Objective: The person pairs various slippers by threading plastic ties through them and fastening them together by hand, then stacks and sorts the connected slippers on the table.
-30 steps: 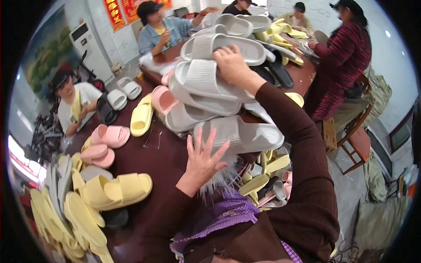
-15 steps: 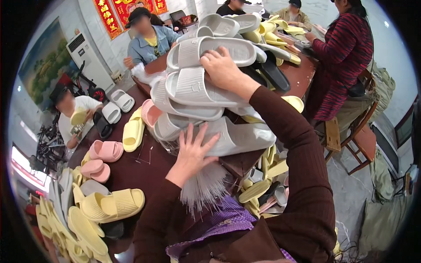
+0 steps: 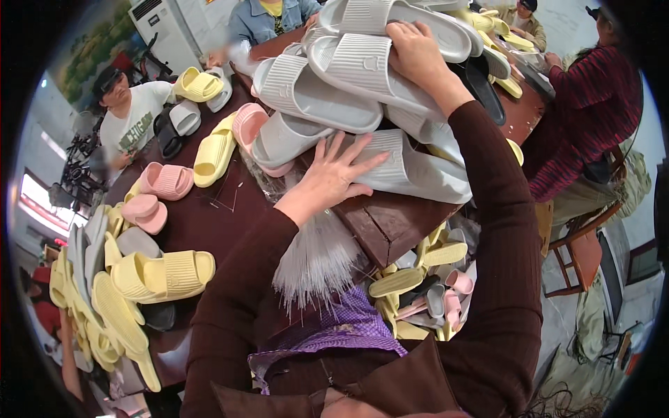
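A heap of grey ribbed-strap slippers (image 3: 317, 87) lies at the table's near right corner. My left hand (image 3: 331, 174) rests open on the heap's near side, fingers spread over the strap of the lowest grey slipper (image 3: 418, 174). Higher up, my right hand (image 3: 425, 63) has its fingers curled into the opening of an upper grey slipper (image 3: 355, 63), behind the strap. The fingertips are partly hidden there. Under my left wrist, a bundle of clear bristle-like strands (image 3: 317, 261) hangs over the table edge. A pink slipper (image 3: 251, 125) sticks out at the heap's left.
A yellow slipper (image 3: 214, 150) and pink slippers (image 3: 166, 180) stand on the dark red table (image 3: 202, 216). Yellow slippers (image 3: 125, 313) pile up at the left edge. More slippers (image 3: 425, 292) lie below the table corner. Several people sit or stand around, with a wooden chair (image 3: 578, 251) at right.
The view has shifted. Both hands stay on the grey slippers, whose upper ones have slid against each other. At far left, a yellow slipper formerly in a co-worker's hand now lies on grey ones.
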The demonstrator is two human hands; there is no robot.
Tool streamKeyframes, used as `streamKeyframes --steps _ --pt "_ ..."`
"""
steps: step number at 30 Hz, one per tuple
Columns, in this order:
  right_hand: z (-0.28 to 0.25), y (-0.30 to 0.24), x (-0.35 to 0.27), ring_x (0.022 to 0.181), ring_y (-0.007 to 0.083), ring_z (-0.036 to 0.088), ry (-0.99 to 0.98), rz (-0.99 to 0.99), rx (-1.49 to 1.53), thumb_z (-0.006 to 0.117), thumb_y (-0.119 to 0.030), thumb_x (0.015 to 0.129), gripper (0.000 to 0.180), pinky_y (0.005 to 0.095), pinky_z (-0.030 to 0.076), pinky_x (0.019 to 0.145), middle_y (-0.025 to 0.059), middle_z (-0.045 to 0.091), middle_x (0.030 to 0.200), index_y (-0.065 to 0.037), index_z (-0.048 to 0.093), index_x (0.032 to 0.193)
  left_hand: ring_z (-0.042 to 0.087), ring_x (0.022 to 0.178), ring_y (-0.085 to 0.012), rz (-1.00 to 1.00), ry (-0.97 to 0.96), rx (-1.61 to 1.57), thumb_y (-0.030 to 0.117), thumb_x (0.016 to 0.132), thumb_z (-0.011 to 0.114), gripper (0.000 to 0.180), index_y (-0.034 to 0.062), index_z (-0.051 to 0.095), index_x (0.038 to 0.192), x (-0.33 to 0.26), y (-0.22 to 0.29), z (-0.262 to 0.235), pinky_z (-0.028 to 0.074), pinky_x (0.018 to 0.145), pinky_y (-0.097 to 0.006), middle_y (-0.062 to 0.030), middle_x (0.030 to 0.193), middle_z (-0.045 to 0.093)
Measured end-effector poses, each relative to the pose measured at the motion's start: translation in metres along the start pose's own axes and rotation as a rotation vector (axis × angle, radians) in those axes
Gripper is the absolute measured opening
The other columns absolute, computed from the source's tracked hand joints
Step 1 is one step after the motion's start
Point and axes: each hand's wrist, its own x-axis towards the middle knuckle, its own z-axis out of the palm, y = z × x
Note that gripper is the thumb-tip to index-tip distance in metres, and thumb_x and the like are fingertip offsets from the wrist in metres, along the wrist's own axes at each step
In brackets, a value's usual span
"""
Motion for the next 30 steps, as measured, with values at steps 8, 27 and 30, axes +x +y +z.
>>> streamKeyframes --steps 8,27,30 --pt "0.015 0.036 -0.006 0.105 0.0276 0.058 -0.007 0.005 0.016 0.058 -0.013 0.082 0.021 0.0420 0.040 0.097 0.0118 0.063 0.103 -0.005 0.051 0.100 0.026 0.134 -0.0419 -0.024 -0.079 -0.074 0.035 0.077 0.071 0.073 0.0326 0.038 0.142 0.033 -0.006 0.020 0.024 0.106 -0.056 -0.0054 0.153 0.024" --pt "0.039 0.078 -0.013 0.106 0.0268 0.059 0.001 -0.020 0.001 0.059 -0.020 0.084 0.022 0.0439 0.040 0.098 0.0118 0.064 0.106 -0.006 0.053 0.101 0.026 0.134 -0.0415 0.002 -0.083 -0.107 0.040 0.078 0.068 0.070 0.0380 0.037 0.141 0.071 -0.017 0.036 0.025 0.104 -0.056 -0.0068 0.153 0.025" --pt "0.039 0.074 -0.014 0.108 0.0273 0.058 -0.008 0.001 -0.002 0.059 -0.018 0.083 0.022 0.0431 0.040 0.099 0.0120 0.064 0.107 -0.007 0.053 0.101 0.027 0.134 -0.0412 -0.031 -0.045 -0.112 0.034 0.079 0.069 0.070 0.0324 0.038 0.141 0.067 -0.008 0.038 0.026 0.103 -0.057 -0.0102 0.151 0.026"
